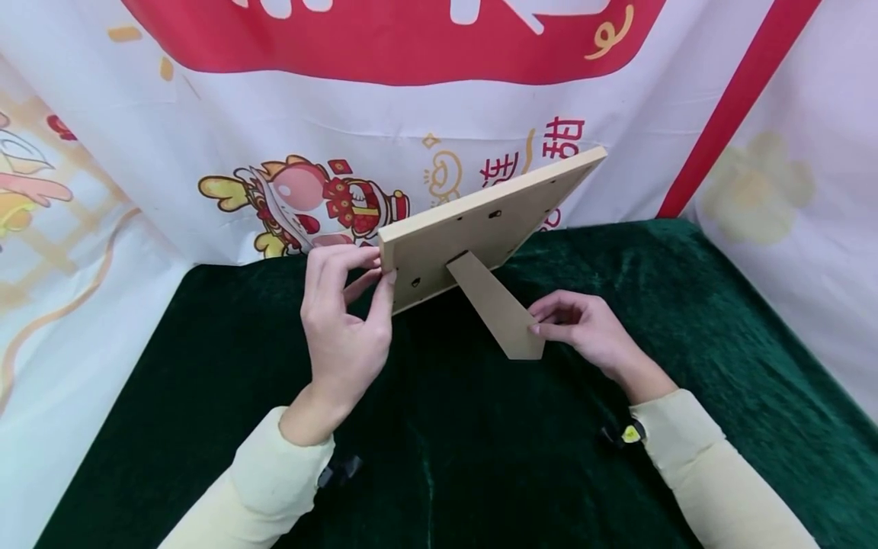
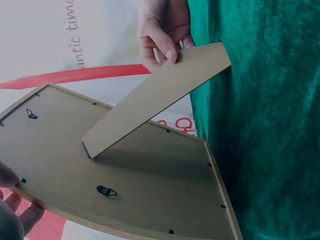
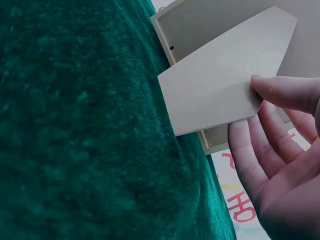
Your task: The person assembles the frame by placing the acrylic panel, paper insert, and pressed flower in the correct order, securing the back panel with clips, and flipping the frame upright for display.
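A picture frame (image 1: 473, 229) with a pale wood edge leans with its brown back towards me, its front hidden. My left hand (image 1: 350, 328) grips its left edge, thumb on the back and fingers round the far side. From the middle of the back, a tapered easel stand (image 1: 490, 309) is swung out towards me. My right hand (image 1: 583, 332) pinches the stand near its wide lower end, thumb on one face and fingers behind, as the right wrist view shows. Small black hanging hooks (image 2: 106, 191) and metal tabs (image 2: 171, 231) sit on the frame's back.
Dark green velvet cloth (image 1: 439, 450) covers the table. A white printed curtain (image 1: 384, 107) with red lettering and cartoon figures hangs right behind the frame, and more white fabric (image 1: 796, 175) closes off the sides.
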`<state>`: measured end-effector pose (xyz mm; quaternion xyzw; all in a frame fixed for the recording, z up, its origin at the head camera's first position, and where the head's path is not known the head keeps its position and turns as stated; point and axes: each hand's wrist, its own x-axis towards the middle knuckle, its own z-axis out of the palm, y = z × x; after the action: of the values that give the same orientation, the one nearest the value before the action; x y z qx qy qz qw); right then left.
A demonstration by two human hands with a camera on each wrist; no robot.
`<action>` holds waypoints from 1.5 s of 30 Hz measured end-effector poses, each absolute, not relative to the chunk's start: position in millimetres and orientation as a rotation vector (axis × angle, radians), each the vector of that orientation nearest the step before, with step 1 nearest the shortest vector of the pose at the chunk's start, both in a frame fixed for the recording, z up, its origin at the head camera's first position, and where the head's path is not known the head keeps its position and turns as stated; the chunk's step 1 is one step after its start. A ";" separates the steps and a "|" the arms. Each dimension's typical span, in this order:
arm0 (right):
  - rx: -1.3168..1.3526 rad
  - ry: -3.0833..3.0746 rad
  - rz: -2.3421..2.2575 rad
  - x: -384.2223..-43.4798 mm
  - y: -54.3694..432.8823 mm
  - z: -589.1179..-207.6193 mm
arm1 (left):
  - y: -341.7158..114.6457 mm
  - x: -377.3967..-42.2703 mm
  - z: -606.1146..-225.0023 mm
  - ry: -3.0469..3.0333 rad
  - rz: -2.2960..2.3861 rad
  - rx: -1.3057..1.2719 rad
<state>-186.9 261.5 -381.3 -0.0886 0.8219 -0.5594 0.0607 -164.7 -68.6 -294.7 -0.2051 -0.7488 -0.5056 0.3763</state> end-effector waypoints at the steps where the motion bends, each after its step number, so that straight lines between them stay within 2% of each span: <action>1: -0.270 2.490 -1.691 -186.8 261.7 -381.3 | -68.5 -164.7 -294.8 -1.916 -1.291 -0.526; 8: -0.280 2.556 -1.637 -185.6 259.4 -376.2 | -68.3 -164.2 -294.4 -1.911 -1.287 -0.528; 11: -0.302 2.750 -1.556 -179.2 257.1 -361.2 | -68.0 -163.3 -295.3 -1.921 -1.282 -0.533; 19: -0.267 3.484 -1.478 -165.9 237.1 -239.4 | -72.6 -163.2 -294.7 -1.908 -1.287 -0.560; 23: -0.098 3.498 -1.393 -170.8 224.8 -206.1 | -73.4 -162.6 -295.1 -1.915 -1.287 -0.584; 28: 0.086 3.436 -1.353 -176.0 223.8 -199.9 | -69.3 -163.3 -294.5 -1.923 -1.293 -0.627; 38: 0.094 3.409 -1.370 -187.7 230.1 -196.0 | -68.9 -160.7 -286.3 -1.933 -1.283 -0.693; 45: 0.150 3.155 -1.627 -195.6 241.0 -191.3 | -76.7 -156.1 -261.2 -2.007 -1.212 -0.822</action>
<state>-195.6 241.0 -191.3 0.0412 0.8693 -0.4483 -0.2041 -156.1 -76.7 -261.2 -0.3132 -0.7647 -0.4617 0.3226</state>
